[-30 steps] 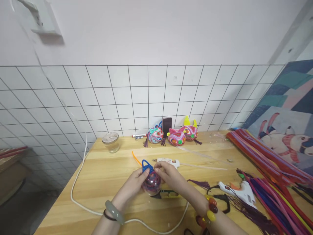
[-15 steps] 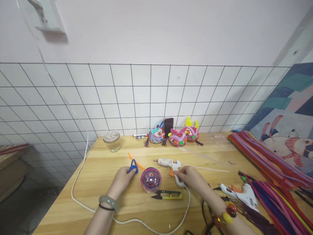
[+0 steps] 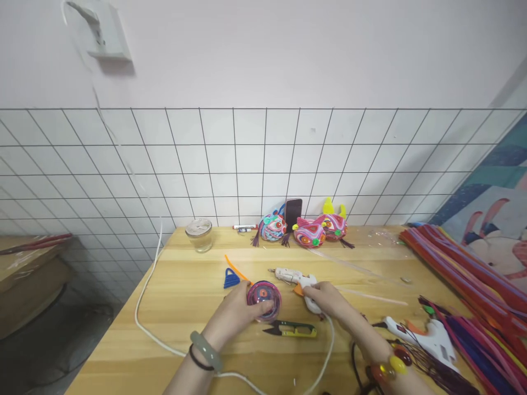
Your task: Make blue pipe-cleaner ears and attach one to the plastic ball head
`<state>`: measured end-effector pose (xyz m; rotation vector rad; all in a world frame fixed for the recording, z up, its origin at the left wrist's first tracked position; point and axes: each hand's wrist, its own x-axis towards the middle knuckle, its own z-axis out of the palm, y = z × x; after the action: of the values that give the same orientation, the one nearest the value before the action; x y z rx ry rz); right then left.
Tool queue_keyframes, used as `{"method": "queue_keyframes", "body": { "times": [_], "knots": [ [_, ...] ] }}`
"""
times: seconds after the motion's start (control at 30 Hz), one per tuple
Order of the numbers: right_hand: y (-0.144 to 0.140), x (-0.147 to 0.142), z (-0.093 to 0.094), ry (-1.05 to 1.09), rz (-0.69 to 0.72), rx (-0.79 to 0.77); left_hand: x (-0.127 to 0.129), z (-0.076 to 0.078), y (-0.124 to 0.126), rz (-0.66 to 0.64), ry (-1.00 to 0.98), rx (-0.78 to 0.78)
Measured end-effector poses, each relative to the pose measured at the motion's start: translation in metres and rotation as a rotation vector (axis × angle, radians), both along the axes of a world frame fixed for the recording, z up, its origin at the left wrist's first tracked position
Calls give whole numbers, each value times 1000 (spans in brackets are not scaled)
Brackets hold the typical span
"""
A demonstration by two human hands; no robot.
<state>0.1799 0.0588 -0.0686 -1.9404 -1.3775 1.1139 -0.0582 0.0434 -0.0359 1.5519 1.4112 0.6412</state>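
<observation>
Left hand cupped around the near-left side of a round pink-purple ball, fingers curled on it, thumb reaching under the near edge; ball sits on the wooden table about centre, slightly near. Right hand closed around the handle of a white glue gun, which lies on the table just right of and beyond the ball, nozzle pointing left; orange trigger visible by the fingers. White cord loops along the left side of the table and runs back under the wrists. Small green-handled snips lie just near of the ball, between the two hands, not touched. Blue pipe-cleaner triangle rests on the table far-left of the ball, apart from the left hand, with an orange pipe cleaner beside it. Second glue gun lies at near right, next to a big spread of coloured pipe cleaners along the right edge. At the far edge against the tiled wall: glass jar at left, three finished colourful craft heads and a dark phone propped upright behind them. Green bangle on left wrist, beaded bracelet on right wrist.
</observation>
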Motion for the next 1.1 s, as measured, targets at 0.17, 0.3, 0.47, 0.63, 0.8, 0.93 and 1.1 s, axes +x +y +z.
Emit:
{"method": "queue_keyframes", "body": {
  "times": [0.17, 0.3, 0.47, 0.63, 0.8, 0.93, 1.1],
  "knots": [
    [-11, 0, 8, 288, -102, 32, 12, -10, -2, 0, -17, 8],
    [-19, 1, 28, 479, -147, 140, 21, -12, -5, 34, -28, 32],
    [-37, -3, 53, 643, -44, 260, 30, -4, -6, 115, -158, 185],
    [-52, -11, 63, 558, -56, 394, 27, 3, -3, 248, -121, 464],
    [-58, -20, 75, 592, 54, 322, 22, 9, -3, 325, -33, 636],
    [-67, -30, 87, 516, 147, 287, 16, 17, -3, 370, -5, 706],
    [-85, -40, 90, 353, 212, 388, 12, 21, -2, 426, -25, 702]
  ]
}}
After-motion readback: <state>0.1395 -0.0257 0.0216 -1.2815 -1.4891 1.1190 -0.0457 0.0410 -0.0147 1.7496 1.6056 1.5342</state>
